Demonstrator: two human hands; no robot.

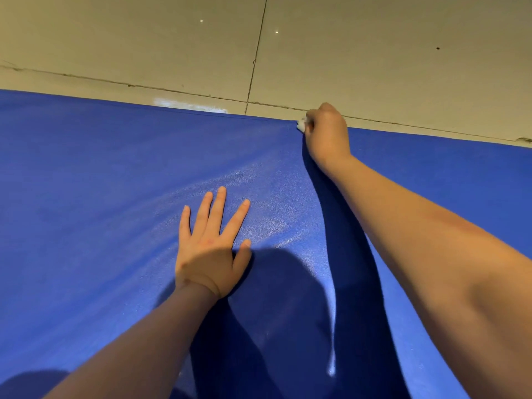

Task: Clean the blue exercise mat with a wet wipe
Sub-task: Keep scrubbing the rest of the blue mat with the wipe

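The blue exercise mat [100, 197] fills most of the view, spread flat on the floor, with a shiny damp-looking patch in its middle. My left hand [211, 243] lies flat on the mat, fingers straight and spread, pressing it down. My right hand [326, 133] reaches to the mat's far edge with its fingers curled round a bunched white wet wipe [301, 125]. Only a small bit of the wipe shows at the hand's left side, touching the mat's edge.
Beige floor tiles [374, 53] with dark grout lines lie beyond the mat's far edge. A pale smear [184, 104] marks the tile just past that edge. My shadow falls across the near middle of the mat.
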